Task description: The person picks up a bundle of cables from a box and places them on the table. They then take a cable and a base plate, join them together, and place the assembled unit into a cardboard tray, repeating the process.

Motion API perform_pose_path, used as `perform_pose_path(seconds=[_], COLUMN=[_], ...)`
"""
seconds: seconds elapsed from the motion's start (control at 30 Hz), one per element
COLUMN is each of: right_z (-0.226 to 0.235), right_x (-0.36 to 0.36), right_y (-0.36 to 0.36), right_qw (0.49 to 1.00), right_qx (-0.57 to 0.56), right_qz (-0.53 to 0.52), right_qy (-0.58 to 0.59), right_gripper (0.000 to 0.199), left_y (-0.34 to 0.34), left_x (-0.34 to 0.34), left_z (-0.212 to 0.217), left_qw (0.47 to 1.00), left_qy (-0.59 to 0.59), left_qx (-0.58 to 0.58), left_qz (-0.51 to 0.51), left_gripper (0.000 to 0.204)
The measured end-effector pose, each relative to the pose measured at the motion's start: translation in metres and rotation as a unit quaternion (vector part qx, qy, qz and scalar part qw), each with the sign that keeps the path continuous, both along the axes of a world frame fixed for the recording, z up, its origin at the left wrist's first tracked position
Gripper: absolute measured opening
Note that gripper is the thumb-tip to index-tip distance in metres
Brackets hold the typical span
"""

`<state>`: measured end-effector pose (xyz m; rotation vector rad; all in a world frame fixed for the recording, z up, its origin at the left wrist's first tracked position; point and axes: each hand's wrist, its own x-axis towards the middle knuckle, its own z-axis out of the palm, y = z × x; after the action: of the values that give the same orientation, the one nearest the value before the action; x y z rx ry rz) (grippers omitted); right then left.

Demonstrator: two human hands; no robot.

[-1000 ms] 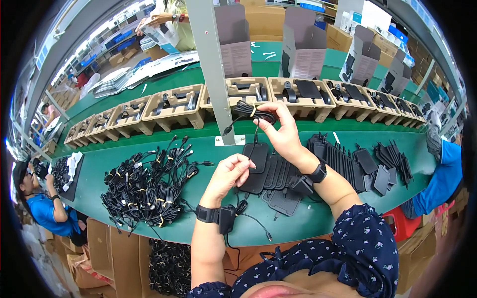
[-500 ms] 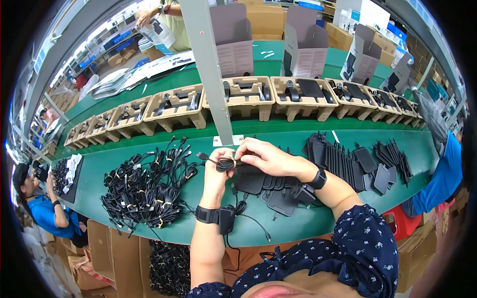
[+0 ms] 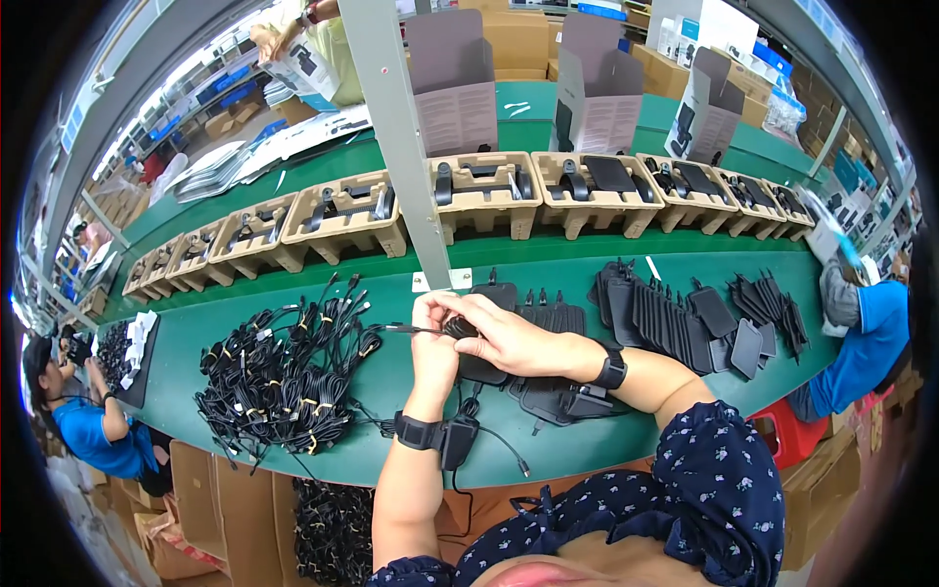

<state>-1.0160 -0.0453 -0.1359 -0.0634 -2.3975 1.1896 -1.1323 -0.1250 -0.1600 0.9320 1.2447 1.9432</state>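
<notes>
My left hand (image 3: 433, 338) and right hand (image 3: 501, 335) meet over the green bench (image 3: 606, 430), both closed around a small coiled black cable (image 3: 458, 327); one plug end of it pokes out to the left. The coil sits between my fingertips, held just above the black flat adapters (image 3: 548, 391) lying under my wrists. Each wrist carries a black band with a small unit.

To do this hold well, I judge that the loops should be kept pinched flat and together with the left thumb while the right fingers steady the far side, so no loop springs loose and the plug end stays clear of the coil.

To the left lies a heap of tied black cables (image 3: 279, 377), each bundle cinched with a pale yellow tie. To the right, more black adapters (image 3: 685, 318) stand in rows.

Along the far side runs a line of tan moulded pulp trays (image 3: 484, 201), each holding black parts. Behind them stand opened grey-brown cartons (image 3: 452, 93) with upright flaps, and at far right a white box printed with a dark product picture (image 3: 699, 112). A small white label (image 3: 458, 281) sits at the foot of the grey post (image 3: 396, 137). Brown cartons (image 3: 220, 499) are stacked below the near edge.
</notes>
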Motion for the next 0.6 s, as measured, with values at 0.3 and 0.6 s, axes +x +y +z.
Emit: perform_pose_path(seconds=[0.3,0.6], right_z=[0.022,0.042], right_x=[0.007,0.03], right_y=[0.026,0.111], right_qw=[0.98,0.872], right_qx=[0.167,0.262], right_qz=[-0.11,-0.394], right_qy=[0.003,0.127], right_gripper=[0.039,0.033], left_y=[-0.009,-0.014], left_x=[-0.005,-0.016], left_z=[0.011,0.013], left_qw=[0.996,0.958], left_qy=[-0.013,0.276], left_qx=[0.043,-0.004], left_qz=[-0.071,0.073], left_gripper=[0.033,0.029])
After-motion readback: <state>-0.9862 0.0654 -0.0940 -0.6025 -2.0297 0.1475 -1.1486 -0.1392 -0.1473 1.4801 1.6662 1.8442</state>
